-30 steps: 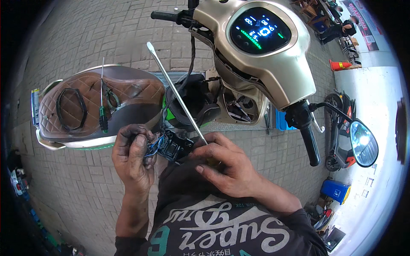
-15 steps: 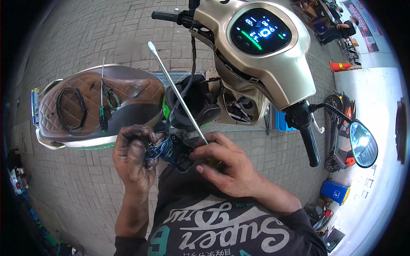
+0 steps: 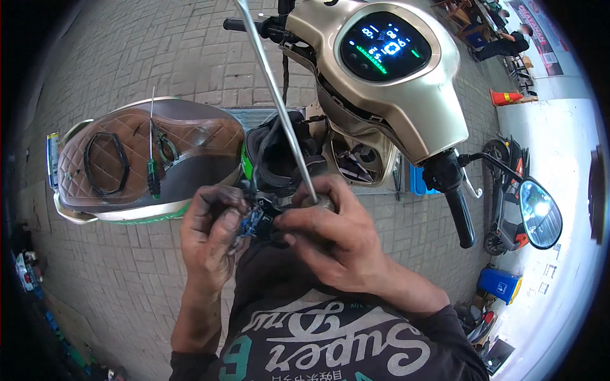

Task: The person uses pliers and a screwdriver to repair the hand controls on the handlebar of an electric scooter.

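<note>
Both of my hands meet over my lap around a small black electrical part [image 3: 265, 216] with thin blue wires [image 3: 250, 225] on its left side. My left hand [image 3: 210, 232] is closed, pinching the part at its wired side. My right hand [image 3: 346, 232] is closed around the grip of a long screwdriver [image 3: 281, 105]; its shaft points up and away, tilted left. The right thumb and fingers also press against the part's right side. The screwdriver's handle is mostly hidden in the palm. A dark cable runs up from the part.
A gold scooter front [image 3: 406, 101] with a lit display [image 3: 386, 47] stands ahead right. On its brown seat [image 3: 197, 136] lie a green-handled screwdriver [image 3: 153, 171], pliers [image 3: 166, 147] and a black ring-shaped frame [image 3: 95, 181]. The mirror [image 3: 541, 213] juts out right.
The screwdriver has swung more upright and its tip has moved up, to the frame's top edge. My left hand has shifted slightly right, and the black part has turned between the hands.
</note>
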Available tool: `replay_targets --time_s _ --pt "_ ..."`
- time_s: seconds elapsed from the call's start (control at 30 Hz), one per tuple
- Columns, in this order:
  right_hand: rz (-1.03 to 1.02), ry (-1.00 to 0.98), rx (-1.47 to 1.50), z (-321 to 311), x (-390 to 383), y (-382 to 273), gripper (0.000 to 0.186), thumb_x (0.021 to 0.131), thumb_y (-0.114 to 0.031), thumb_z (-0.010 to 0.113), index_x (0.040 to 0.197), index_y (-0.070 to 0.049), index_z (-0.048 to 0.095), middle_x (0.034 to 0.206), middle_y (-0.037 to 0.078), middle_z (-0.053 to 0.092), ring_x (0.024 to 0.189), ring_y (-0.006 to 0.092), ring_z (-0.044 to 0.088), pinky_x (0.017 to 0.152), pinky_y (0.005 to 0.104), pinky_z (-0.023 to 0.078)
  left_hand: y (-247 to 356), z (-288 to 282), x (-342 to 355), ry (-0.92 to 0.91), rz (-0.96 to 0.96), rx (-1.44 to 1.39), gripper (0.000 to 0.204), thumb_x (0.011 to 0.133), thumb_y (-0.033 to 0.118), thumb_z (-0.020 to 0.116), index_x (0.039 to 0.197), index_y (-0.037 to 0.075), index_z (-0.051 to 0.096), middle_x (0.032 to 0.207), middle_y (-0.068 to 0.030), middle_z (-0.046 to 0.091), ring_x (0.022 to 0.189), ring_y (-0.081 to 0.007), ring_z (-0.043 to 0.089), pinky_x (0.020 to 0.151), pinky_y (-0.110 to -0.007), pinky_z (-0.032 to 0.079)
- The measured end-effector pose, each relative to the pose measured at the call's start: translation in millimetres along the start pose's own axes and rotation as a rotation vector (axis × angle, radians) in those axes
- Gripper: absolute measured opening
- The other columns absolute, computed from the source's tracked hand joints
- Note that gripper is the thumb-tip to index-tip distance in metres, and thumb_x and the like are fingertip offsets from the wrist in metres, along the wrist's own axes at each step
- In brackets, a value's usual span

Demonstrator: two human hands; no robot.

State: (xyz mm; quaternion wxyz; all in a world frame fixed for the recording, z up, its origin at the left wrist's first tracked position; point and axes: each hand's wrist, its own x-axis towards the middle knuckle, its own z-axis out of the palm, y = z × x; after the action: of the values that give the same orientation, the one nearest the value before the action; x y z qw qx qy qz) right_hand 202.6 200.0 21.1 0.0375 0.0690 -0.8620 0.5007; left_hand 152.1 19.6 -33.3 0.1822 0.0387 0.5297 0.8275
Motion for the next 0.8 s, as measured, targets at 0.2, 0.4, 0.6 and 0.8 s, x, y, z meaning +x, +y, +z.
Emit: replay_targets --time_s 0.2,0.4,0.6,0.8 --pt "-0.1 -0.022 -0.036 13 21 -7 0.027 0.072 -0.009 0.069 0.098 -0.011 0.062 0.106 0.018 0.048 0.088 0.0339 0.058 0.067 0.0395 0.052 5 16 -3 0.007 -0.113 -0.025 0.022 0.095 0.024 0.048 0.099 0.003 0.054 0.089 -0.0038 0.057 0.065 -0.0031 0.049 0.043 -0.015 0.033" --pt "-0.092 -0.027 -0.016 11 31 -1 0.023 0.073 -0.008 0.068 0.095 -0.008 0.06 0.104 0.018 0.049 0.088 0.0342 0.057 0.07 0.0412 0.051 14 14 -1 -0.035 -0.279 -0.36 0.029 0.092 0.024 0.054 0.11 0.002 0.049 0.097 -0.0062 0.057 0.071 -0.0063 0.054 0.05 -0.017 0.041" --pt "0.045 0.124 0.315 14 34 16 0.016 0.079 -0.002 0.065 0.092 -0.001 0.058 0.093 0.01 0.05 0.083 0.0197 0.055 0.074 0.0287 0.045 12 25 4 -0.038 0.221 0.32 0.052 0.08 0.022 0.071 0.12 -0.002 0.048 0.103 -0.0101 0.056 0.088 -0.0187 0.058 0.073 -0.029 0.049" --pt "0.045 0.288 0.512 23 41 13 0.012 0.082 0.0 0.064 0.092 0.0 0.057 0.085 0.004 0.051 0.081 0.0112 0.049 0.074 0.0243 0.041 4 20 36 0.02 0.652 0.721 0.046 0.079 0.035 0.068 0.106 -0.001 0.056 0.093 -0.0125 0.057 0.078 -0.0231 0.052 0.075 -0.033 0.04"
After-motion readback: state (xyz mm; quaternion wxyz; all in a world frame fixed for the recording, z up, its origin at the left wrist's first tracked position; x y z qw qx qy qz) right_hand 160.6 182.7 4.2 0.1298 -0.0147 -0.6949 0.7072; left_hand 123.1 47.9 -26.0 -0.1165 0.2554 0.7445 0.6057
